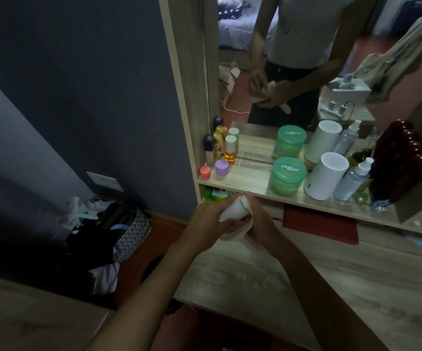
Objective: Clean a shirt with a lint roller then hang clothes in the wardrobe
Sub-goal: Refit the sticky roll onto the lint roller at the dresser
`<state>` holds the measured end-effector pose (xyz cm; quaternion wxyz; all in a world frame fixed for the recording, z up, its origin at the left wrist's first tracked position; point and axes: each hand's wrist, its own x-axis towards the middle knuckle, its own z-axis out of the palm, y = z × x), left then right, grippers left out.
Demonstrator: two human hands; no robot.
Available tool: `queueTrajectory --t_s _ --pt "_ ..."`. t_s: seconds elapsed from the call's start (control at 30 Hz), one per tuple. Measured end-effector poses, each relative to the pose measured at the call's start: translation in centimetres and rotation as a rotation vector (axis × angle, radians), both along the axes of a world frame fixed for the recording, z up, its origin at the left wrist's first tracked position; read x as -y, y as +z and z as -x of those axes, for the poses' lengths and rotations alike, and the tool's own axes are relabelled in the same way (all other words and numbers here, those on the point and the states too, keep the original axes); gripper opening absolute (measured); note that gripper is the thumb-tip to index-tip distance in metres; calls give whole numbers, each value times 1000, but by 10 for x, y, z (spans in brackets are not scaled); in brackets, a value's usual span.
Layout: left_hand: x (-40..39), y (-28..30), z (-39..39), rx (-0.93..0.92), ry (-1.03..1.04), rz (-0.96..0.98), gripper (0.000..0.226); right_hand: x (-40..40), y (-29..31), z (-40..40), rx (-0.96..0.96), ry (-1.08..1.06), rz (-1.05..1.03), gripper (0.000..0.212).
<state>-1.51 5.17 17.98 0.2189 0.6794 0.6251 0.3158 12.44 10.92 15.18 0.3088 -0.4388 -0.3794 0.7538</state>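
Above the tabletop (pixel 268 274), your left hand (pixel 205 221) and right hand (pixel 258 219) both grasp the lint roller (pixel 232 211); peeling carelessly could tear its sheet

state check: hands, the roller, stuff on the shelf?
left hand: closed on the lint roller
right hand: closed on the lint roller
lint roller: held in both hands in front of the shelf, white sheet partly peeled or crumpled, cannot tell which
green jar: upright, lid on
white cylinder: upright on shelf
spray bottle: upright, cap on
purple-capped jar: upright, capped
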Motion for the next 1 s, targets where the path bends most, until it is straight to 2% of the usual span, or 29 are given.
queueTrajectory --t_s 0.1,0.3,0.5,0.73,1.0 --pt "1 0 -2 -20 -16 -16 62 -4 5 -3 7 -22 14 30" --pt "3 2 -5 40 -3 -31 60 -5 2 -5 -190 -105 22 36" --pt "0 -1 -4 21 -8 48 63 2 -1 -17 -240 18 88 62" --pt "-1 1 -6 -35 -32 54 67 -1 -2 -22 -248 84 103 65" --pt "-1 -3 -6 -121 -40 56 68 0 0 -18 -300 64 132 65"
